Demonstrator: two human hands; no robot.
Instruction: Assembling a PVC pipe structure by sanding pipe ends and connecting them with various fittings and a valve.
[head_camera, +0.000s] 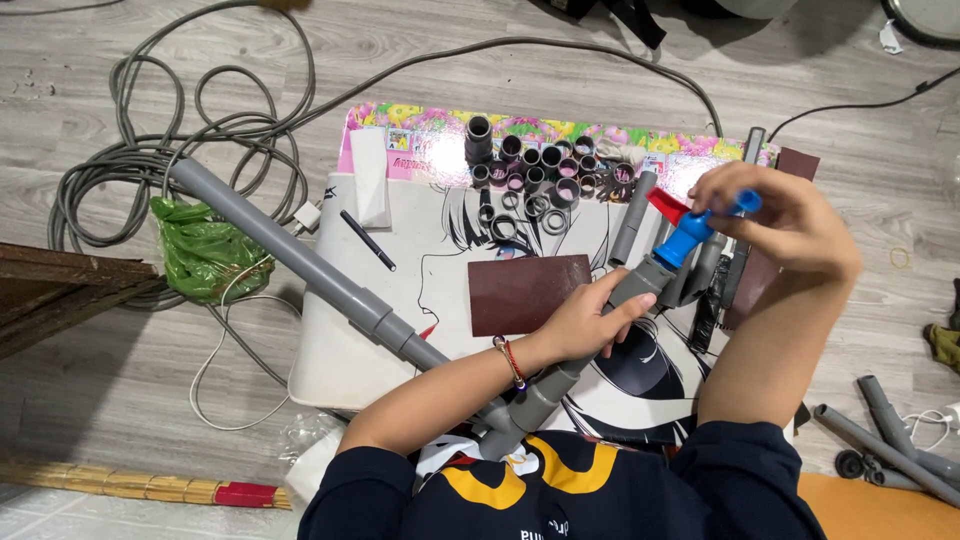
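- Valve (690, 235), blue, sits on the end of the grey pipe (600, 320) above the mat (340, 340); right hand (775, 215) pinches its handle, and over-twisting might loosen that joint.
- Left hand (585, 322) wraps the pipe; a slack grip could let it swing into the loose fittings (535, 175).

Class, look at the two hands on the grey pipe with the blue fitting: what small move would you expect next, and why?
Probably the right hand turns or presses the blue fitting further onto the grey pipe. The left hand grips the pipe just below the joint, bracing it, while the right hand's fingers close round the fitting's top end.
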